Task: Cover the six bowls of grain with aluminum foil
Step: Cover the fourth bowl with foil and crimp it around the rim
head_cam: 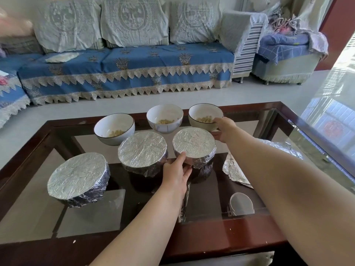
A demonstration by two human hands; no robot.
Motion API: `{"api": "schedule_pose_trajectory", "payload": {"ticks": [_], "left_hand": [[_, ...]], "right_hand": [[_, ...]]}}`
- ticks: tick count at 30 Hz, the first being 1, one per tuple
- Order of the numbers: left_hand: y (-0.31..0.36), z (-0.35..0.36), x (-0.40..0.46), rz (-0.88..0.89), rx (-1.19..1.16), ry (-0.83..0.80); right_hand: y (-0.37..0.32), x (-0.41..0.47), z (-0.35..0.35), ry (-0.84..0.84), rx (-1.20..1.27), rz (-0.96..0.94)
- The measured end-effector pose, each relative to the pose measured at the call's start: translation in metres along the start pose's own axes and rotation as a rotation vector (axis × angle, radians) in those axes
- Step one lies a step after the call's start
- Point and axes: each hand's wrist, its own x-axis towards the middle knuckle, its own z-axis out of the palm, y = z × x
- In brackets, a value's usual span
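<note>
Three foil-covered bowls stand on the glass table: one front left [76,176], one in the middle [142,148], one to the right [194,142]. My left hand [177,170] touches the near side of the right covered bowl, thumb up against its foil rim. Behind them stand three open white bowls with grain: left [114,127], centre [164,117], right [205,116]. My right hand [224,129] grips the right open bowl at its near right rim, thumb on the edge. Loose foil sheets [234,171] lie to the right, partly hidden by my right arm.
The glass table [307,135] has a dark wooden frame. A white cup [241,204] shows on the lower shelf through the glass. A foil strip [184,206] lies under my left wrist. A blue-covered sofa [126,70] stands beyond the table.
</note>
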Motion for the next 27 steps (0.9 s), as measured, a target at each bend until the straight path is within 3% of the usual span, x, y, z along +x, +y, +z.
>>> {"api": "schedule_pose_trajectory", "payload": {"ticks": [10, 16, 22, 27], "left_hand": [[-0.007, 0.017, 0.017, 0.024, 0.010, 0.009], [-0.002, 0.052, 0.022, 0.014, -0.093, -0.032], [0.017, 0.072, 0.013, -0.118, -0.214, -0.156], [0.022, 0.055, -0.003, -0.140, -0.018, -0.131]], "right_hand": [[-0.027, -0.032, -0.043, -0.031, 0.273, -0.149], [-0.013, -0.073, -0.069, -0.078, 0.275, -0.148], [0.009, -0.107, -0.082, -0.154, 0.306, -0.119], [0.028, -0.132, -0.083, -0.238, 0.171, -0.093]]}}
